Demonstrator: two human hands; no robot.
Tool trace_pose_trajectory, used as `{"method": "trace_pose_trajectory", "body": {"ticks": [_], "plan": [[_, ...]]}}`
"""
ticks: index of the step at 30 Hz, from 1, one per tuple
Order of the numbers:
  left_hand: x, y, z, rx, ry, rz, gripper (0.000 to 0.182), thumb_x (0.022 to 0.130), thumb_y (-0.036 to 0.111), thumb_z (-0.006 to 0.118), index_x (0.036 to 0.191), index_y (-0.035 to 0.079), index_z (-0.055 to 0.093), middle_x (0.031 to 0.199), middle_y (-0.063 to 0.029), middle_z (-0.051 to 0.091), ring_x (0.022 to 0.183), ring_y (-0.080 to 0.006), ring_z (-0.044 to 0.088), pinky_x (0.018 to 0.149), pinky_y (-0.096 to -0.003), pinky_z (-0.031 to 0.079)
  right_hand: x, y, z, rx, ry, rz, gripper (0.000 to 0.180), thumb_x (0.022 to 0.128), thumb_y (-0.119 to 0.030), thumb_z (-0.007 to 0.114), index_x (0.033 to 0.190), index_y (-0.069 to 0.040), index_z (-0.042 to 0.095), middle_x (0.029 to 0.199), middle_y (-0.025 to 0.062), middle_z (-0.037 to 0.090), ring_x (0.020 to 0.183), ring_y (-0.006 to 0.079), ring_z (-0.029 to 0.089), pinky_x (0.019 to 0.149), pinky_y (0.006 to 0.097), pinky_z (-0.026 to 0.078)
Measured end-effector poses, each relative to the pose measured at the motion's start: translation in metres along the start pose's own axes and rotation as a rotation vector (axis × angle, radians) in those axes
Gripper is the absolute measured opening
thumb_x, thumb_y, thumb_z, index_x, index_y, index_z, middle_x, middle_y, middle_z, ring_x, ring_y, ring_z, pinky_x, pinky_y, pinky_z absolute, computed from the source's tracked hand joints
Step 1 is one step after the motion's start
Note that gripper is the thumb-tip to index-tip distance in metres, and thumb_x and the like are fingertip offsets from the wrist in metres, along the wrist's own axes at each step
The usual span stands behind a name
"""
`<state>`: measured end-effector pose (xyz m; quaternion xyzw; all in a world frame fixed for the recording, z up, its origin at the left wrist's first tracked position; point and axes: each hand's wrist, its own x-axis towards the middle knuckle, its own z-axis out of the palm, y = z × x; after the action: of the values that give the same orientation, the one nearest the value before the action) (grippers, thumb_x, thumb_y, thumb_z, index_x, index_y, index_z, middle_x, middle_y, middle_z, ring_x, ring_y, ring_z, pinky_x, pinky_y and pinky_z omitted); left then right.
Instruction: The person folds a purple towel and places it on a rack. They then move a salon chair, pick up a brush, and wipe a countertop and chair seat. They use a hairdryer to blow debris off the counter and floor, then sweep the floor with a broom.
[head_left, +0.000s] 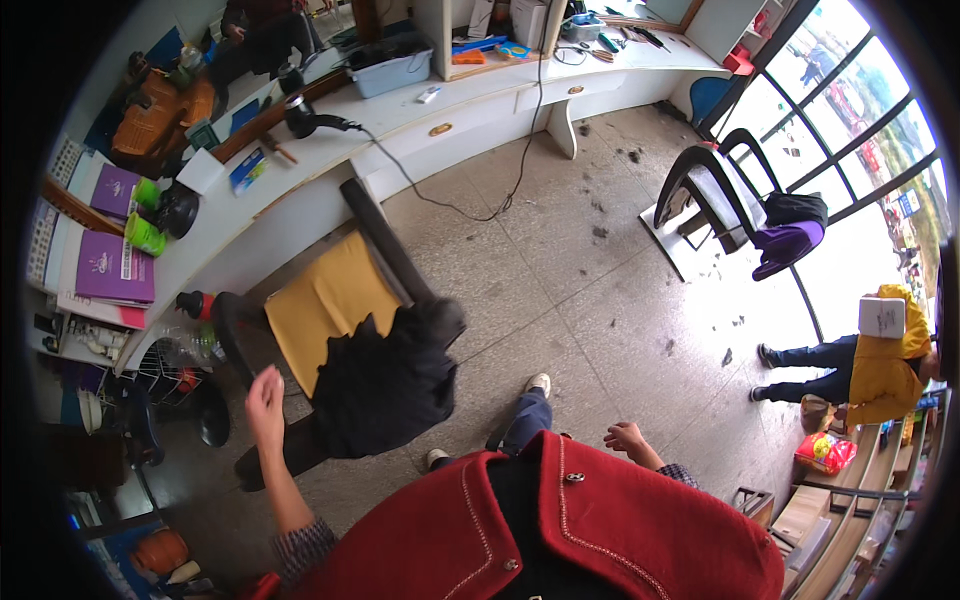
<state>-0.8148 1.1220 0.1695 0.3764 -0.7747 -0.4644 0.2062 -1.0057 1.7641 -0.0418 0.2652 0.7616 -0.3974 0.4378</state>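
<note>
My left hand (266, 409) is raised beside a barber's chair, near its black armrest (234, 334), with nothing visible in it. Whether it touches the armrest I cannot tell. The chair's yellow seat (337, 300) is creased, and a bunched black cloth (386, 386) lies over the chair's near end, covering part of the seat. To my right, my right hand (628, 441) hangs over the speckled floor (525, 300), empty, its fingers loosely bent.
A long white counter (330, 146) with a hair dryer (304, 118) runs along the mirrors. Its cord (450, 210) trails across the floor. A second barber's chair (709, 199) stands near the glass front. Hair clumps (600, 232) dot the floor. A person in yellow (885, 360) stands by shelves at right.
</note>
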Motion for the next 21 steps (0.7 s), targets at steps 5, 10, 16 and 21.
{"method": "trace_pose_trajectory", "body": {"ticks": [5,10,16,21], "plan": [[0.085,0.105,0.171,0.289,-0.008,0.296,0.031,0.083,0.019,0.061,0.106,-0.001,0.059,0.105,-0.0157,0.062,0.100,-0.0261,0.058,0.085,-0.0317,0.044,0.035,-0.063,-0.096,0.112,-0.025,-0.130,0.029,0.085,-0.019,0.051,0.104,0.003,0.055,0.083,0.0136,0.065,0.065,0.0195,0.063,0.054,0.0278,0.047],[0.170,0.168,0.298,0.308,0.001,0.523,0.028,0.080,0.020,0.063,0.103,0.005,0.060,0.102,-0.0137,0.061,0.095,-0.0322,0.057,0.081,-0.0347,0.045,0.041,-0.169,-0.176,0.212,0.126,-0.185,0.031,0.083,-0.018,0.051,0.107,0.001,0.055,0.087,0.0136,0.065,0.071,0.0192,0.063,0.061,0.0273,0.048],[0.309,0.185,0.400,0.647,0.003,0.418,0.039,0.083,0.022,0.057,0.119,0.008,0.050,0.111,-0.0114,0.056,0.102,-0.0299,0.053,0.084,-0.0390,0.045,0.055,-0.322,-0.175,0.361,-0.066,-0.509,0.029,0.088,-0.018,0.050,0.109,0.002,0.053,0.093,0.0136,0.064,0.079,0.0192,0.063,0.070,0.0279,0.050],[0.434,0.185,0.455,0.821,-0.019,0.331,0.044,0.084,0.017,0.053,0.127,0.013,0.042,0.111,-0.0112,0.054,0.105,-0.0294,0.051,0.086,-0.0401,0.044,0.087,-0.423,-0.151,0.242,-0.297,-0.485,0.027,0.090,-0.018,0.050,0.109,0.001,0.052,0.094,0.0127,0.064,0.081,0.0176,0.063,0.072,0.0262,0.049]]}}
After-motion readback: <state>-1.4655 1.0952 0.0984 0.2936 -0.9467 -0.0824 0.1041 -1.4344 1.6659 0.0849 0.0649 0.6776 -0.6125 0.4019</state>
